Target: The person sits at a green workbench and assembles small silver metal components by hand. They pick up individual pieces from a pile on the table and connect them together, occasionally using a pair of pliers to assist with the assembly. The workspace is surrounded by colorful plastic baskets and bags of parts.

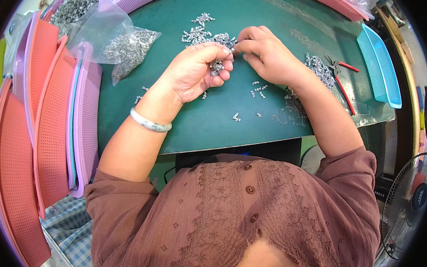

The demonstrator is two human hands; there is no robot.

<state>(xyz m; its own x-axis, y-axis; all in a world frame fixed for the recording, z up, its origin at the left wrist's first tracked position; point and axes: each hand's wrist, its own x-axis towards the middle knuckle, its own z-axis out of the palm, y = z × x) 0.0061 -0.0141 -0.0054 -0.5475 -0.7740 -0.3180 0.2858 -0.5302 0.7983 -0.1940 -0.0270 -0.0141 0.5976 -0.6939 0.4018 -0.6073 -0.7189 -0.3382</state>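
Note:
My left hand point(197, 68) is curled palm up around several small silvery metal parts point(216, 67), its thumb and forefinger pinched at the top. Close against those fingertips is my right hand point(266, 52), fingers bent and thumb tip pressed near the forefinger; whatever it pinches is too small or hidden to make out. Just beyond both hands lies a loose pile of the same metal parts point(196, 35) on the green tabletop point(198, 129). A pale bangle point(150, 121) circles my left wrist.
Red-handled pliers point(342, 84) lie beside another pile of parts point(319, 70) on the right. A blue basket point(379, 64) stands at the right edge. Stacked plastic baskets point(52, 128) and a clear bag of parts point(132, 50) are on the left. A fan point(406, 200) stands lower right.

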